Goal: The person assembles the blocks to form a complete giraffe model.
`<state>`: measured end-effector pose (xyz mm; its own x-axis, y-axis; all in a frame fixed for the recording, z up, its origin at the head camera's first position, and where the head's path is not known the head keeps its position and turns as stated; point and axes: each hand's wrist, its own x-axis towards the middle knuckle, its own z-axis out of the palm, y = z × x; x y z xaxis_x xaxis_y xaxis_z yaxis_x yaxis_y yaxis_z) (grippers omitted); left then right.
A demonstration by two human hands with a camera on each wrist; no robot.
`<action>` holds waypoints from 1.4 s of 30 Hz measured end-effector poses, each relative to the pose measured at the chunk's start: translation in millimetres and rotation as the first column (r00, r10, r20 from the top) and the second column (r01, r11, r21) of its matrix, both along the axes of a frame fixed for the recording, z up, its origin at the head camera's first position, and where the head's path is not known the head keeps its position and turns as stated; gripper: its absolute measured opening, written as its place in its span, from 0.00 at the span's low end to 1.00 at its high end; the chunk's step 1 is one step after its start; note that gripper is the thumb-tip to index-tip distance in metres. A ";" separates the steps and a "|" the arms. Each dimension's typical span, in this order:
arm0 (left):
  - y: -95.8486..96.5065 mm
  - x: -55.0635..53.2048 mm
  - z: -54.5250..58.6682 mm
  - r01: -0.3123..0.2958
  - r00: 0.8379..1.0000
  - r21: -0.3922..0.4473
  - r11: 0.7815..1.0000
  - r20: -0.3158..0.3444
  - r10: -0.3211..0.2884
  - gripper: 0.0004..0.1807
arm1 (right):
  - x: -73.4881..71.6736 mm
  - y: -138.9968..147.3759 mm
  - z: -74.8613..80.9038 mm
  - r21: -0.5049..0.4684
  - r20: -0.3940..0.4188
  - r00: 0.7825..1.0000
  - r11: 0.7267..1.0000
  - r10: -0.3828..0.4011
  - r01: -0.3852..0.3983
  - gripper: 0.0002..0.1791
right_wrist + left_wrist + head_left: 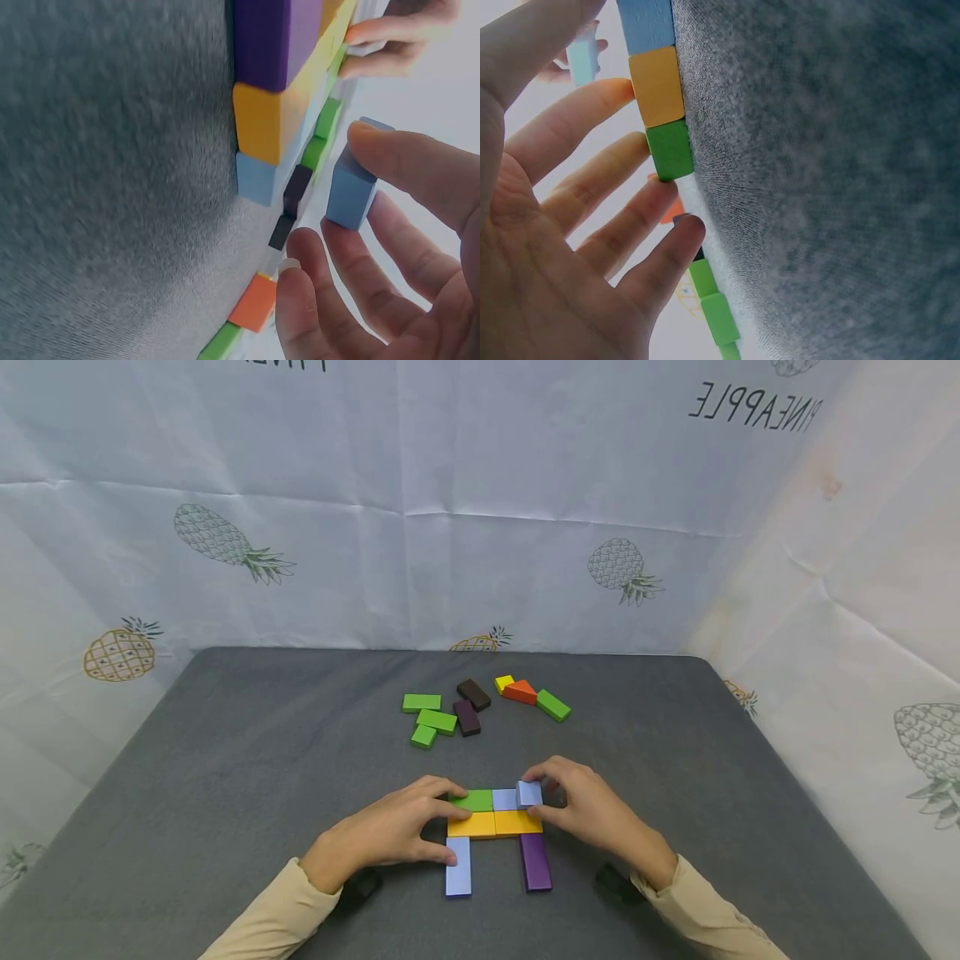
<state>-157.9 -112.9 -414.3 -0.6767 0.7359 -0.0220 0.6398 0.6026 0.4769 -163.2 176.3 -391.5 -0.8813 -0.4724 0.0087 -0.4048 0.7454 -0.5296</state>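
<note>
Flat wooden blocks lie joined on the table in a two-legged shape. A green block [476,800] and a light blue block [504,799] form the top row, above two yellow blocks [517,822]. Below them, a longer light blue block [458,877] stands for the left leg and a purple block [536,862] for the right. My right hand [588,802] pinches a small light blue block [352,187] between thumb and fingers, raised over the row's right end. My left hand [393,827], fingers spread, touches the left side of the shape with its fingertips.
Behind the shape lie several loose green blocks [437,721], two dark blocks [467,717], a yellow piece [504,684], an orange triangular block [521,692] and another green block [553,706]. A pineapple-print cloth [450,577] hangs beyond the grey table [300,718].
</note>
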 end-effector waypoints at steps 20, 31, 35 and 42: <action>0.3 0.0 -0.4 0.005 1.000 0.004 1.000 -0.008 -0.005 0.28 | 28.8 8.6 0.6 -0.003 0.008 0.999 1.000 0.031 -0.031 0.19; 0.1 0.4 -0.8 -0.001 1.000 0.007 1.000 -0.002 0.001 0.28 | 41.6 8.2 -1.2 0.022 0.084 0.995 0.998 0.056 -0.058 0.18; 0.1 0.7 -0.5 -0.003 1.000 0.006 1.000 0.004 0.003 0.28 | 46.2 9.3 -2.9 0.026 0.108 0.992 0.997 0.066 -0.069 0.18; 0.3 1.0 0.7 -0.005 1.000 -0.001 1.000 0.004 0.005 0.28 | 53.0 11.8 -3.3 0.041 0.192 0.979 0.997 0.062 -0.072 0.18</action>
<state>-157.0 -112.7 -413.6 -0.6800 0.7328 -0.0256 0.6349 0.6060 0.4793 -110.2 188.0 -394.8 -0.8310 -0.5263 -0.1802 -0.3496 0.7461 -0.5667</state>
